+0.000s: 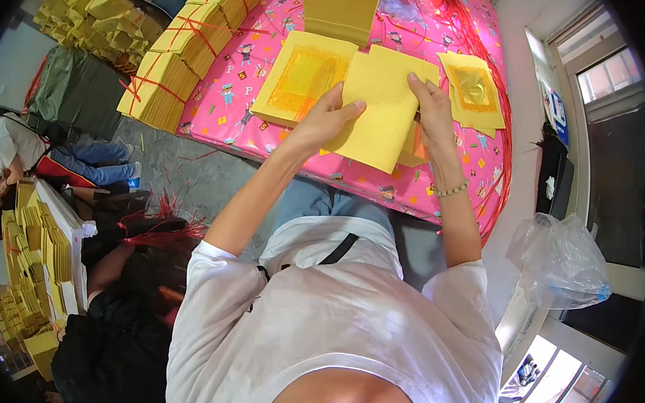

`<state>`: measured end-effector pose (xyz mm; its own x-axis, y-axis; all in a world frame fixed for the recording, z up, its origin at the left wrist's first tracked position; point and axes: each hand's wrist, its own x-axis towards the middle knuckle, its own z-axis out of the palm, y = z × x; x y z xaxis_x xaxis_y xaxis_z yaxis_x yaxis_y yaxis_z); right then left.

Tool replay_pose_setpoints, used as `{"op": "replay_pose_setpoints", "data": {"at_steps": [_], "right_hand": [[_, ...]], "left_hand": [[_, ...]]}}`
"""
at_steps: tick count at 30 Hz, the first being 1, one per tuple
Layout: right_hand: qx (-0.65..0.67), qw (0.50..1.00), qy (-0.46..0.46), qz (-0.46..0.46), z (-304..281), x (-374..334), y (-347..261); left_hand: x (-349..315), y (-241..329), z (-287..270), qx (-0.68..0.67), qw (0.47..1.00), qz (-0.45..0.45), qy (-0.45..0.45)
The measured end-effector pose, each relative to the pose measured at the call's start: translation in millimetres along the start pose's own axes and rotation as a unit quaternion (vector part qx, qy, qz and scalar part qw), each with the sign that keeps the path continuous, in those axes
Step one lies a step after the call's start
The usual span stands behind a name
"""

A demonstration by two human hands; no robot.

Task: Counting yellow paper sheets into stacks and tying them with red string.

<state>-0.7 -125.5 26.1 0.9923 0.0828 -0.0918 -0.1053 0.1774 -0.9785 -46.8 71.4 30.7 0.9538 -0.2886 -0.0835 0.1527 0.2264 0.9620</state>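
In both hands I hold a plain yellow paper sheet (pixel 378 109), tilted over the pink table. My left hand (pixel 330 119) pinches its left edge with the thumb on top. My right hand (pixel 433 108) grips its upper right edge, thumb on top and fingers underneath. Whether it is one sheet or several I cannot tell. Left of it lies a thick stack of yellow paper (pixel 278 80) with an orange and gold printed square. To the right are a few loose yellow sheets (pixel 491 108) with a gold square. More paper, partly hidden, shows beneath my right hand.
Bundles of yellow paper (pixel 153 80) tied with red strips line the table's left edge. A yellow board (pixel 337 14) stands at the back. Red strips (pixel 503 175) hang along the right edge. A clear plastic bag (pixel 562 260) is by the window. People work at the left.
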Motion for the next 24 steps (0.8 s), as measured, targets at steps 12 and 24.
{"op": "replay_pose_setpoints", "data": {"at_steps": [12, 24], "right_hand": [[-0.120, 0.982, -0.135, 0.056, 17, -30, -2], [-0.086, 0.967, -0.208, 0.116, 61, -34, 20]], "left_hand": [[-18, 0, -23, -0.018, 0.999, 0.008, 0.046], [-47, 5, -54, -0.011, 0.989, 0.061, 0.133]]}}
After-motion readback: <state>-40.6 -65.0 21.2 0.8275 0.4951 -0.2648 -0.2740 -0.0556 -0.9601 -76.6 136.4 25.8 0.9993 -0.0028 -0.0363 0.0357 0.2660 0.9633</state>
